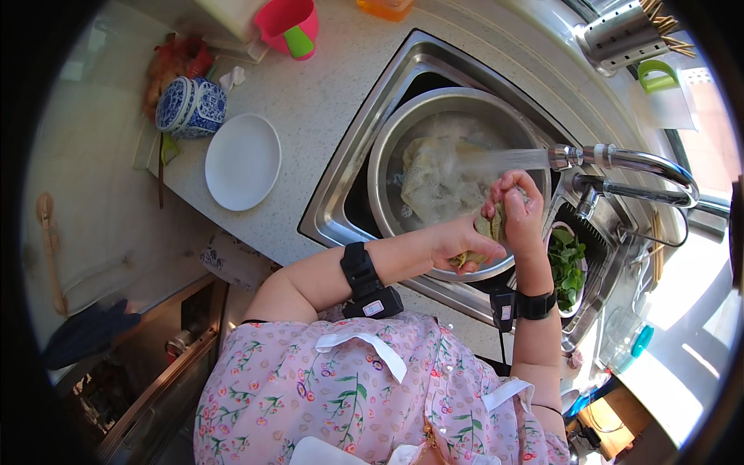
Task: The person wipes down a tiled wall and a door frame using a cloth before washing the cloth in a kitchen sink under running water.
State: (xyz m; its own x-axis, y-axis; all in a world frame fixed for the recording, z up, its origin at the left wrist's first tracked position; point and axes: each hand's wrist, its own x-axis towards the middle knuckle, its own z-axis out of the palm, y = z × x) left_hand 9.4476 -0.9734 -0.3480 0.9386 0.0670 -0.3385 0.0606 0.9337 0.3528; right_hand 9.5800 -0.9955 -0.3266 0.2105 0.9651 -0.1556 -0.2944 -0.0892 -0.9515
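Both my hands grip one wet, yellowish-green cloth [490,228] above the near right rim of a metal basin [383,197]. My left hand [468,241] is closed around its lower end, and my right hand [520,209] squeezes the upper end. The basin sits in a stainless steel sink [349,174]. Inside it a pale, soaked cloth [427,174] lies in cloudy water. A chrome faucet [639,163] on the right runs a stream of water [505,159] onto it.
An oval white plate [243,163] and a blue-and-white ceramic jar [192,107] stand on the left counter, a pink measuring cup [288,26] behind them. Right of my right wrist is a bowl of leafy greens [567,264] in the second sink compartment. A metal utensil holder [625,38] with chopsticks stands at back right.
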